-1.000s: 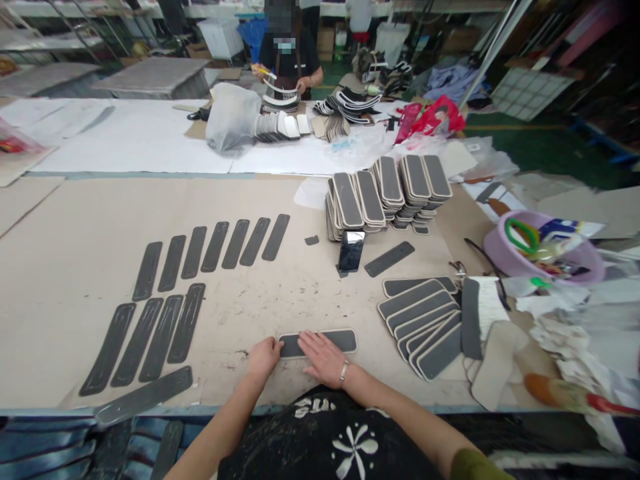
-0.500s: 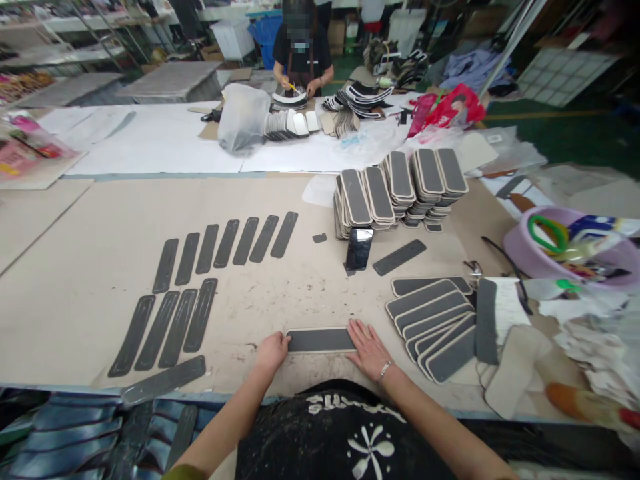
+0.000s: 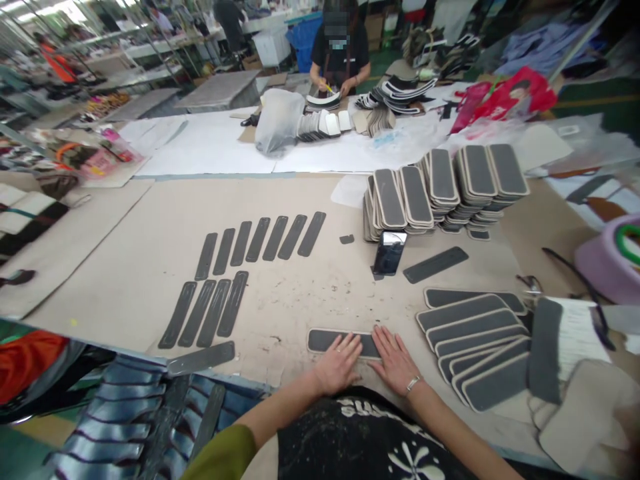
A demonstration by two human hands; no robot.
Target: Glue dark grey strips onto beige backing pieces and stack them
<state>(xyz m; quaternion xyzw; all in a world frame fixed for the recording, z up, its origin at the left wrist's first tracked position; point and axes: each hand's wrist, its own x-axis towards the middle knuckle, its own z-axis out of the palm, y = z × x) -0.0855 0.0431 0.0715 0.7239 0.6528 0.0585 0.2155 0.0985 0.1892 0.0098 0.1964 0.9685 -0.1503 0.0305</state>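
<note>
A long grey panel with a pale border [image 3: 325, 341] lies flat on the table before me. My left hand [image 3: 341, 362] rests palm down across its middle, fingers stretched out. Over its right end lies my right hand [image 3: 397, 358], also flat with fingers spread. Right of my hands, several similar bordered panels [image 3: 493, 383] are fanned out, overlapping. To the left, dark grey strips with shiny edges [image 3: 179, 315] lie in two rows, and a single strip [image 3: 203, 358] sits near the table's front edge.
Tall stacks of bordered panels [image 3: 390, 198] stand at the back right. A phone [image 3: 390, 253] leans upright before them. One loose dark strip [image 3: 436, 265] lies nearby. A purple basin [image 3: 607, 257] is at far right. Across the table, a person [image 3: 340, 57] works with curved pieces.
My left hand has let go of the panel's left end and now lies flat on its middle. My right hand stays on the right end. The view has swung left.
</note>
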